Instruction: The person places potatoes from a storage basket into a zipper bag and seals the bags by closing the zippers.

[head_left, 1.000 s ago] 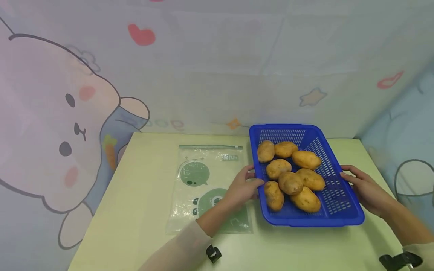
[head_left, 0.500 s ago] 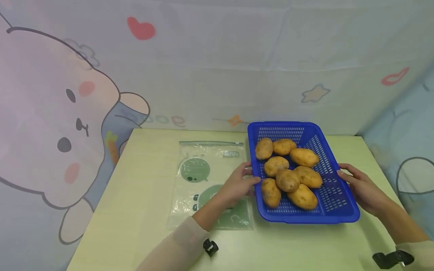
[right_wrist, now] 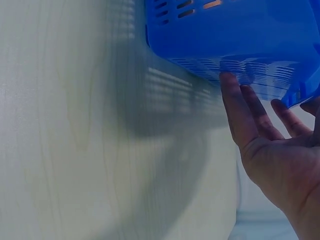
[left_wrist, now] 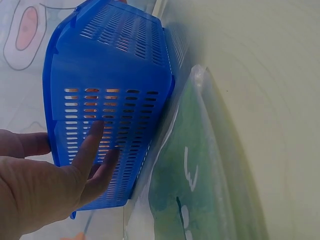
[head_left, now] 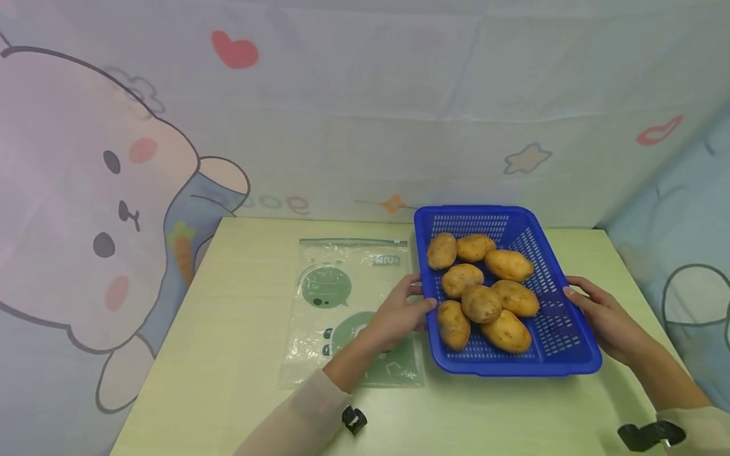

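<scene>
A blue plastic basket (head_left: 516,368) with slotted sides stands at the right of the table, holding several potatoes (head_left: 481,304). My left hand (head_left: 399,311) grips its left side, thumb at the rim and fingers spread against the outer wall; the left wrist view shows those fingertips (left_wrist: 95,131) on the slots. On the opposite side my right hand (head_left: 607,316) holds the basket, thumb at the rim and fingers along the outside wall. In the right wrist view the right hand (right_wrist: 280,155) touches the slotted wall from outside, and a shadow falls on the table beneath.
Flat on the table (head_left: 228,329), left of the basket and partly under my left forearm, lies a clear zip bag (head_left: 327,288) with green cartoon prints. A printed cloth backdrop (head_left: 365,126) rises behind the table, and another stretch of it borders the right side.
The basket has shifted slightly to the left, with both hands keeping their hold on its sides. The potatoes ride along in it; the head view has tilted a little.
</scene>
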Demonstrator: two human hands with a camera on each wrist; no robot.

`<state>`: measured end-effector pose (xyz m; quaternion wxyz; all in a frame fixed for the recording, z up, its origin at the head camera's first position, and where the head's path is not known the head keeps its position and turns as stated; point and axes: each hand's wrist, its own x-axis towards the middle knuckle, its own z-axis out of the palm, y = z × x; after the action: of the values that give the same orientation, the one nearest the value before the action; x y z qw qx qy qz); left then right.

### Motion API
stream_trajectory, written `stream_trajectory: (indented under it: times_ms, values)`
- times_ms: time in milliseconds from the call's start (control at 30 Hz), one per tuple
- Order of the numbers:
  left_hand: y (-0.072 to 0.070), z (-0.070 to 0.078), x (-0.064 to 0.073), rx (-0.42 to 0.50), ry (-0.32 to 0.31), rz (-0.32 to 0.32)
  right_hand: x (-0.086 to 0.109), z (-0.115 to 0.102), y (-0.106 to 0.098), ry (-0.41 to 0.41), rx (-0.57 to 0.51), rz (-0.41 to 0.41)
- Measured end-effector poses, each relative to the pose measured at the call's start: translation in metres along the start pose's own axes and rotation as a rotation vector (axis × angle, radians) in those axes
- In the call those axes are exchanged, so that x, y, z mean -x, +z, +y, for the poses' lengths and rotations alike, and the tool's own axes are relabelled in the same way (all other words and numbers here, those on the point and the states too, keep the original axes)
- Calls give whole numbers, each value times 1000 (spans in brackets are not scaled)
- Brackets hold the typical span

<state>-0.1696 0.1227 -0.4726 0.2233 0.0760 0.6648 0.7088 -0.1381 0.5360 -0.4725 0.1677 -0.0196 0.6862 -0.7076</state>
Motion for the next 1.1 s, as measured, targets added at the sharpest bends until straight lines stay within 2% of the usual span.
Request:
stream_trajectory:
  times_ms: [233, 433, 567, 700, 833, 933, 1100]
  values:
    - [-1, -2, -1, 52, -14, 15, -5, -3, -2, 19, 24, -27]
    - [-6, 2, -2, 78, -21, -1, -12, -8, -9, 82, 84, -31]
    - [-17, 8, 0, 43, -2, -10, -11, -10, -12, 107, 52, -25]
    - [-34, 16, 0, 4, 19, -4, -11, -11, -14, 92, 16, -22]
    - [-50, 20, -3, -103, 30, 23, -11, -13, -17, 71, 3, -41]
    - [-63, 25, -9, -237, 58, 70, -12, -15, -17, 72, 18, -42]
    - [-103, 47, -22, -493, 124, 166, -17, -17, -13, 106, 72, 2]
